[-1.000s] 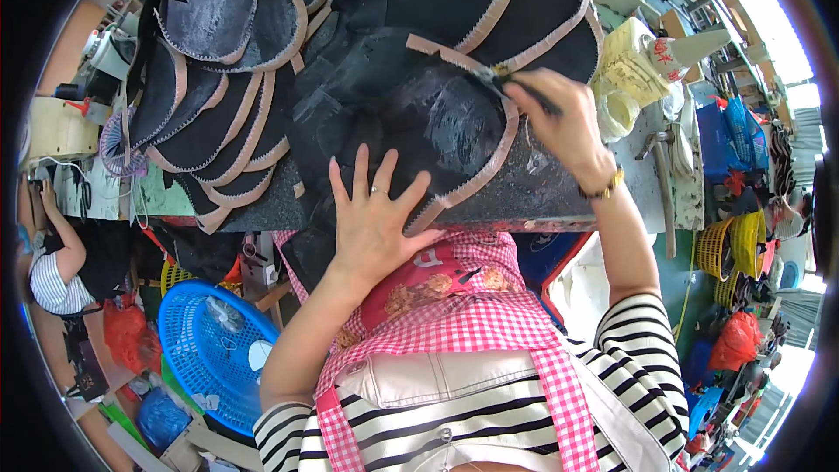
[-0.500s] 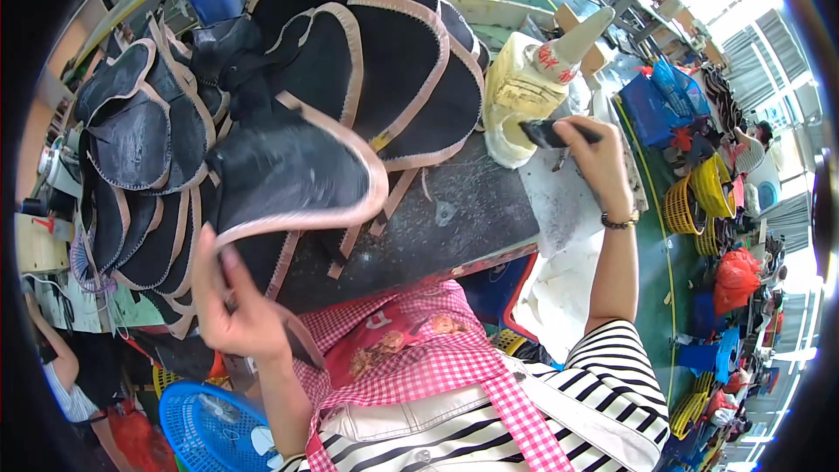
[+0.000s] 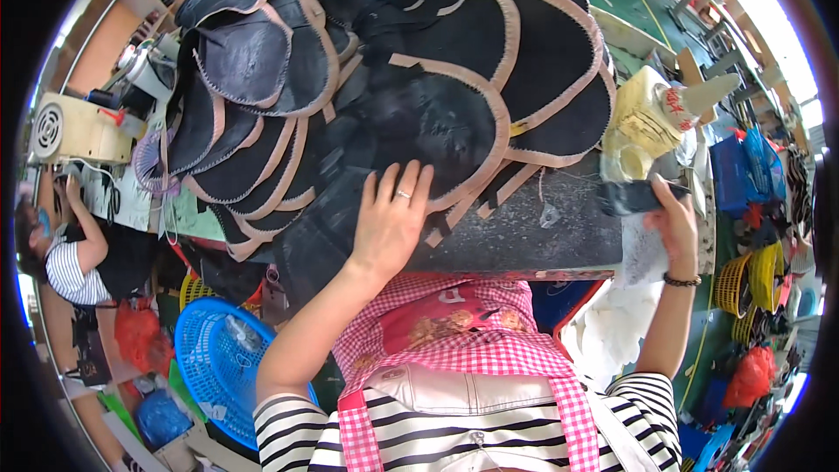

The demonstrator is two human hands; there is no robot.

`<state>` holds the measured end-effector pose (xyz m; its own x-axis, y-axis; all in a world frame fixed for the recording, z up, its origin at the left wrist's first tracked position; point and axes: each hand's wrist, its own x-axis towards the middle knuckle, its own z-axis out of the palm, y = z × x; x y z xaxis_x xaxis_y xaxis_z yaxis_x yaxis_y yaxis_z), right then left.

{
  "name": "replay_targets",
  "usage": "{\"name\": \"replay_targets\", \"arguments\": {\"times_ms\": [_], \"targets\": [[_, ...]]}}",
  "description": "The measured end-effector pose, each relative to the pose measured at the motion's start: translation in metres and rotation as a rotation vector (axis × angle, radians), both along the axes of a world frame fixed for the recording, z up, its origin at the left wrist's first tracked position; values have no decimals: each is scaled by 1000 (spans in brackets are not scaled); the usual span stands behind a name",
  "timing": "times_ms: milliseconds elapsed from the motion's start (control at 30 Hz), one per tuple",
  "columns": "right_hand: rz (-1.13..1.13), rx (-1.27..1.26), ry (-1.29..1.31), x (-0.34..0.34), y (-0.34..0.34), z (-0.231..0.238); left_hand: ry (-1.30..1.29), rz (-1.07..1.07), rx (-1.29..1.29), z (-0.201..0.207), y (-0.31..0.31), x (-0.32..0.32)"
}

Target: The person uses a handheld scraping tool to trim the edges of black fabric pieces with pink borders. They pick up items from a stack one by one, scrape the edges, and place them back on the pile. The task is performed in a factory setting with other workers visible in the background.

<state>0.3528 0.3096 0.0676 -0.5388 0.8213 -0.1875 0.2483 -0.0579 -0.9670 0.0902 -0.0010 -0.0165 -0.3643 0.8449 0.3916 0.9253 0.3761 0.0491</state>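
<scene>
My left hand (image 3: 391, 223) lies with its fingers outstretched on the lower edge of a black curved shoe-upper piece (image 3: 446, 127) with pinkish-beige edging. Several like pieces overlap behind it. In my right hand (image 3: 675, 225) is a dark flat brush (image 3: 629, 197), blurred by motion, at the right end of the black work table (image 3: 559, 232). Just beyond the brush stands a yellowed, crusted plastic container (image 3: 645, 114) with an opening low on its front and a pale cone on top.
A second heap of edged black pieces (image 3: 249, 61) lies at the left. A blue plastic basket (image 3: 218, 350) stands below the table. At far left, a co-worker (image 3: 74, 253) works beside a cream machine (image 3: 74, 127). Blue bins (image 3: 734, 170) and yellow baskets (image 3: 732, 284) line the right.
The view has swung, shifting the scene rightward. My left hand has let go of the piece's raised edge; the piece now lies flat under it. The brush has come away from the container's opening.
</scene>
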Motion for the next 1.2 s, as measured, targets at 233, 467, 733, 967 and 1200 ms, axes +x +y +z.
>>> {"name": "replay_targets", "arguments": {"times_ms": [233, 467, 733, 967, 1200], "targets": [[481, 490, 9, -171, -93, -24, -243, 14, -7, 22, -46, 2], [811, 559, -8, -173, -147, -25, -340, 47, 116, -6, -77, 0], [1073, 1090, 122, -158, -178, -36, -216, 392, 72, 15, -104, -2], [735, 693, 58, -125, -118, 25, -258, 449, 56, 6, -94, -18], [14, 763, -454, -14, 40, 30, -138, 430, 139, -5, -3, -24]]}}
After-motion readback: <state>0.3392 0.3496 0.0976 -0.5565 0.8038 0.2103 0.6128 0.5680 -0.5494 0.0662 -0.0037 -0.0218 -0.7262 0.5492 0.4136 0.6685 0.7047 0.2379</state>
